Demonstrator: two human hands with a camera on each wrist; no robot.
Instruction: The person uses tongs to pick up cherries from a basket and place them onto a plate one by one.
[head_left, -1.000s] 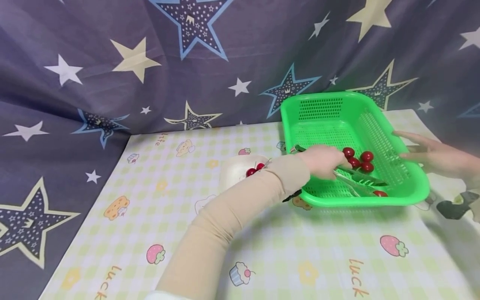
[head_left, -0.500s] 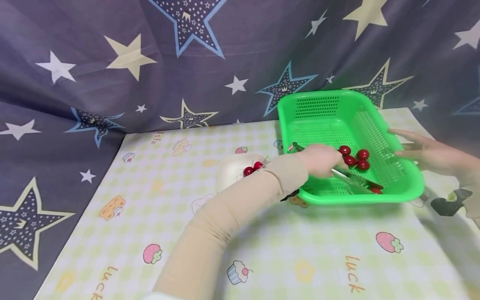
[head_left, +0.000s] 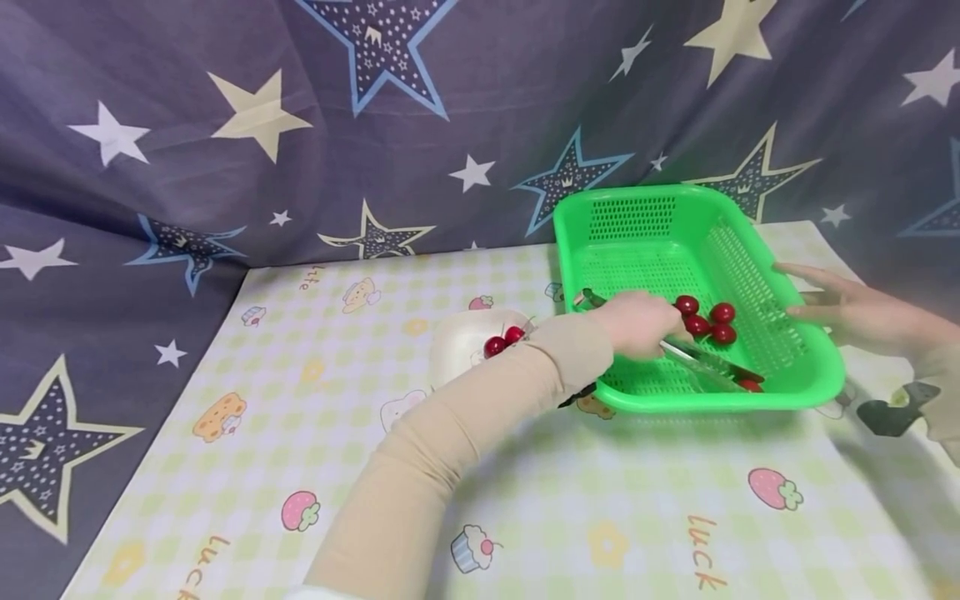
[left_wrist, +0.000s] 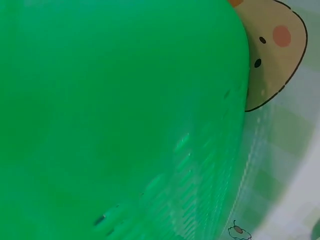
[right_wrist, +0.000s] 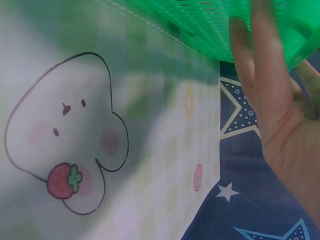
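My left hand [head_left: 643, 323] grips metal tongs [head_left: 693, 358], reaching over the near left side of the green basket [head_left: 720, 402]. The tongs' tips lie at a red cherry [head_left: 750, 386] in the near right corner; whether they pinch it is hard to see. Several other cherries [head_left: 697, 325] sit together on the basket floor. My right hand [head_left: 862, 312] rests its extended fingers against the basket's right side. In the right wrist view, the right hand [right_wrist: 280, 95] has straight fingers by the outer wall. Only basket wall and tablecloth show in the left wrist view.
A white dish [head_left: 450, 346] with cherries [head_left: 495, 346] stands left of the basket, partly behind the left sleeve [head_left: 465, 442]. A checked tablecloth [head_left: 352, 433] covers the table. A star-patterned curtain [head_left: 420, 167] hangs along the back and left.
The tongs' arms have come closer together around the cherry in the near right corner. Both hands keep about the same places at the basket; the head view has shifted slightly.
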